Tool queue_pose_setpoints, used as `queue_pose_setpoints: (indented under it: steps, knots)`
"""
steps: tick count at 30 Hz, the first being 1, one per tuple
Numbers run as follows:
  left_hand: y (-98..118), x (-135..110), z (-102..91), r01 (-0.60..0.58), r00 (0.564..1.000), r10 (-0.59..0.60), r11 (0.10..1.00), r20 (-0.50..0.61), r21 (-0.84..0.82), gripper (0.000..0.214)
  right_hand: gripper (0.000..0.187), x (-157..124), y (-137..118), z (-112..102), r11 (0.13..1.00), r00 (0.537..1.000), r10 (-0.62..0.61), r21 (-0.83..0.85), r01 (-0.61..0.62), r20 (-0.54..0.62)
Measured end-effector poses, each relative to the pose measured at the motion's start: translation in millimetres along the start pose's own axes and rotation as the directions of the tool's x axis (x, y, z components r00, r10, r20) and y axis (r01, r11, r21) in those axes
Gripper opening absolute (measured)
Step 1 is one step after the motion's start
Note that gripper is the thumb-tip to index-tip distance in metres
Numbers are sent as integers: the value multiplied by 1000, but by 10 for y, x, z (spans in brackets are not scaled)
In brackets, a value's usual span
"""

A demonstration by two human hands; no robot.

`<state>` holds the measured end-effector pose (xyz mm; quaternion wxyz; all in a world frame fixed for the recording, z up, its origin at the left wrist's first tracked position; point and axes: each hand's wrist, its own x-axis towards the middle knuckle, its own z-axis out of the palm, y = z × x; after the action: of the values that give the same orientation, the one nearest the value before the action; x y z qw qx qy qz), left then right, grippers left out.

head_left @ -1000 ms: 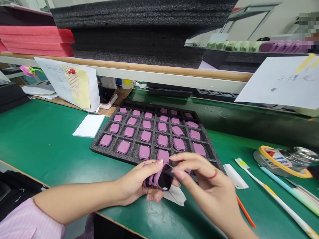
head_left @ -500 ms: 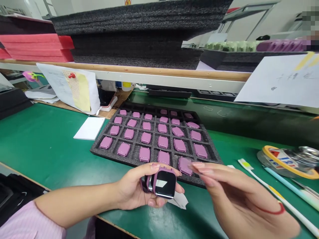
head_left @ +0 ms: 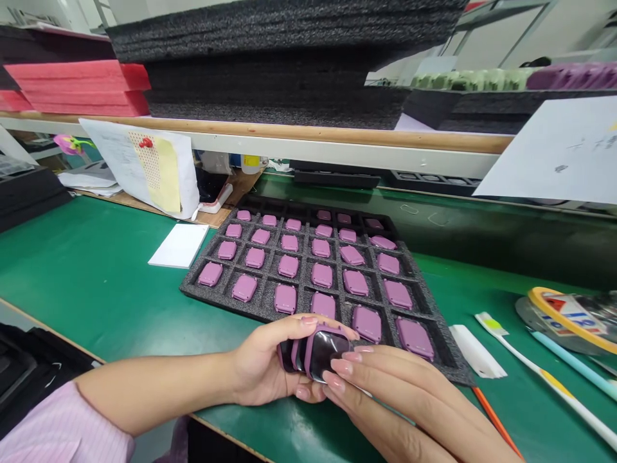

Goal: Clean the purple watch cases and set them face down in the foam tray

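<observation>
My left hand (head_left: 270,360) is closed around several purple smartwatch cases with black screens, stacked face to back. The front smartwatch (head_left: 325,354) faces me, its glossy screen partly covered by fingers. My right hand (head_left: 400,399) reaches in from the lower right, fingers stretched out and fingertips touching that screen; its thumb is hidden. Just beyond both hands lies a black foam tray (head_left: 260,308), its compartments holding many purple watch cases. A nearby purple case (head_left: 414,337) rests in the tray's right front corner.
Right of the tray lie a white strip (head_left: 477,350), a toothbrush (head_left: 544,373), an orange stick (head_left: 494,418) and a roll of tape (head_left: 563,315). A white paper pad (head_left: 178,245) sits on the left. Above, a shelf (head_left: 289,138) carries black foam stacks.
My right hand has moved left from beside the watches, and its fingertips now touch the front screen. The view has shifted slightly, showing more of the tray's right side. My left hand keeps its hold.
</observation>
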<state>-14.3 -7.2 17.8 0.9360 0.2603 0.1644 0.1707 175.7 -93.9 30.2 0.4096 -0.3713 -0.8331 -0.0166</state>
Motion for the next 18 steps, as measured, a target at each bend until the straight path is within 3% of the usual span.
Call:
queue_pose_setpoints:
  steps: [4, 7, 10, 13, 18]
  knots:
    - [-24, 2, 16, -56, 997, 58, 998, -59, 41, 41, 49, 91, 29, 149, 996, 992, -11, -94, -1, -124]
    - [-66, 5, 16, -104, 991, 115, 983, -63, 151, 40, 69, 133, 21, 222, 990, 987, 140, -21, -142, -84]
    - [-89, 17, 10, -145, 983, 163, 970, -79, 195, 41, 55, 131, 22, 250, 952, 958, 285, 127, -280, -19]
    - [-66, 33, 6, -149, 972, 172, 978, -159, 146, 44, 50, 116, 47, 249, 924, 937, 347, 182, -337, -28]
    - [-23, 22, 27, -128, 977, 146, 984, -157, 120, 48, 54, 132, 56, 242, 929, 946, 323, 188, -319, 11]
